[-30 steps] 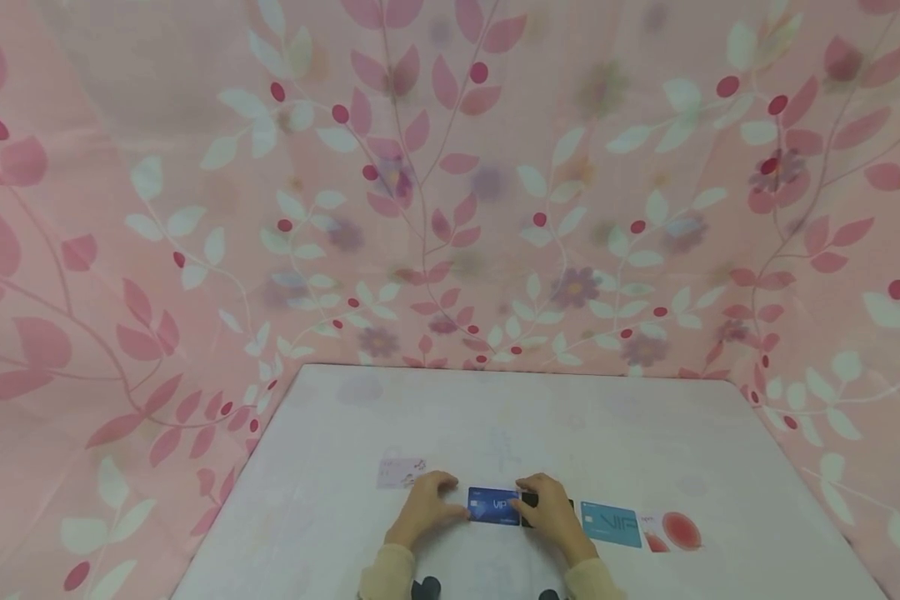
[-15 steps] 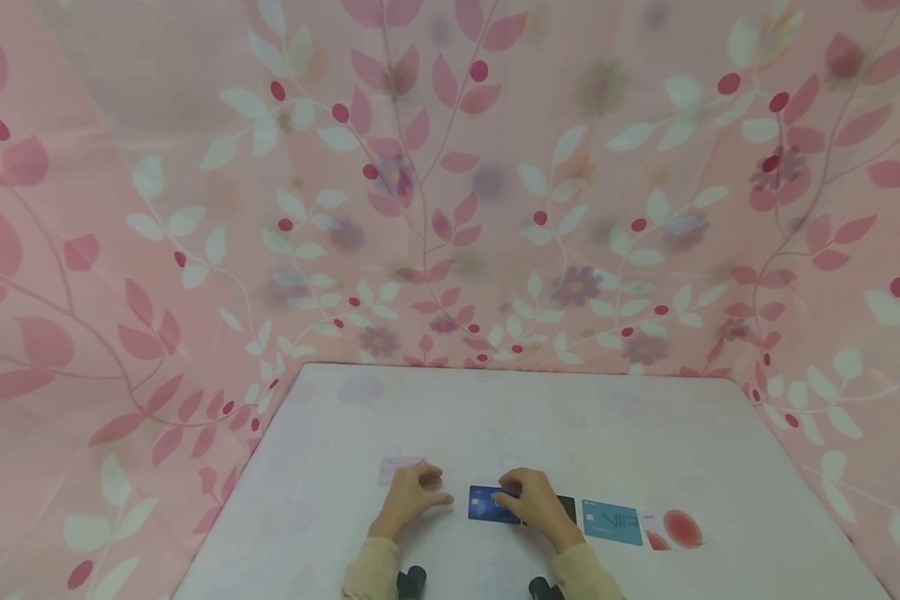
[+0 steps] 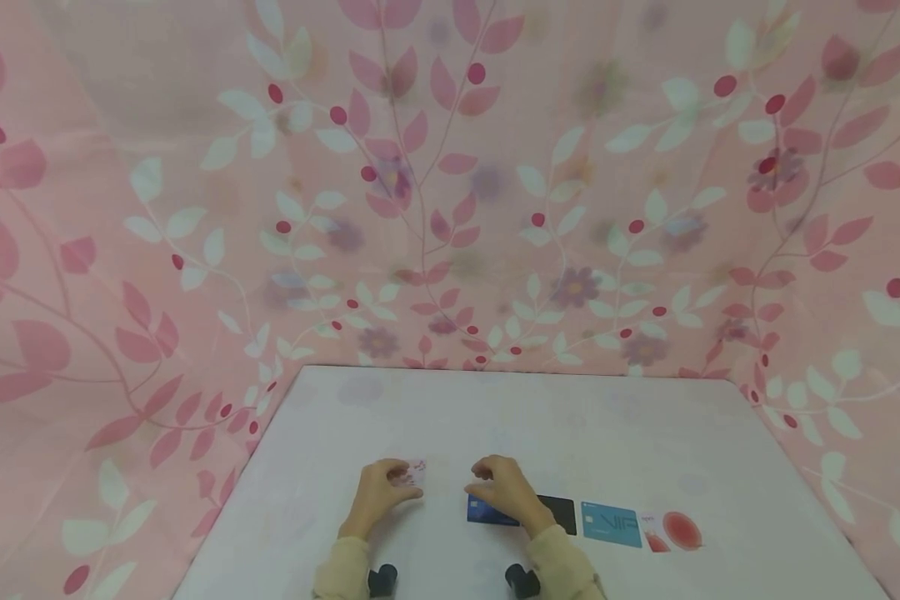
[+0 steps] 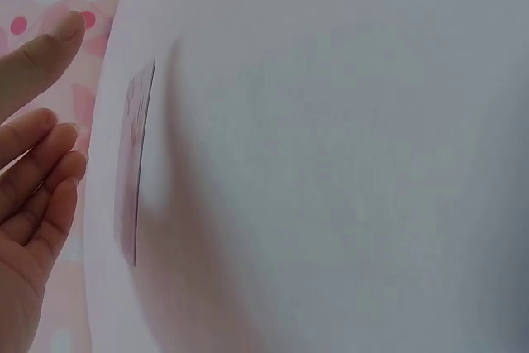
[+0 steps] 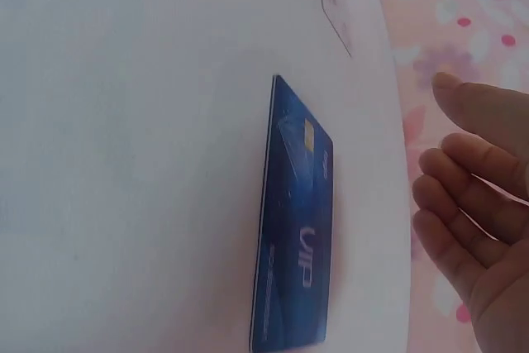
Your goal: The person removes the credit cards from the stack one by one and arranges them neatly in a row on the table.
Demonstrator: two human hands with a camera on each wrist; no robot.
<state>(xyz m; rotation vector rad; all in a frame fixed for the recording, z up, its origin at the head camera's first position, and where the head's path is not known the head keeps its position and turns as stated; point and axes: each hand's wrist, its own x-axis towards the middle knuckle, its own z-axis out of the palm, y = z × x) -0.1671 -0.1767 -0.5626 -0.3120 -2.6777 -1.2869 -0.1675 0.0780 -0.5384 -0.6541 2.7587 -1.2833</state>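
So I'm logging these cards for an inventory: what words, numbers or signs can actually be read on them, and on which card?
"VIP": on the dark blue card, in pale letters.
"VIP": on the light blue card, large letters.
Small print by the chip of the dark blue card: too blurred to read.
Red-and-white card: a small mark, unreadable.
Black card: no text shows.
Pale pink card at the left hand: print too faint to read.

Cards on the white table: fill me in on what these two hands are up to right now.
A person sits at a white table with a row of flat plastic cards. The left hand rests over a pale pink card, fingers relaxed, not gripping it. The right hand hovers open just above a dark blue VIP card, which lies flat. To its right lie a black card, a light blue VIP card and a white card with a red disc.
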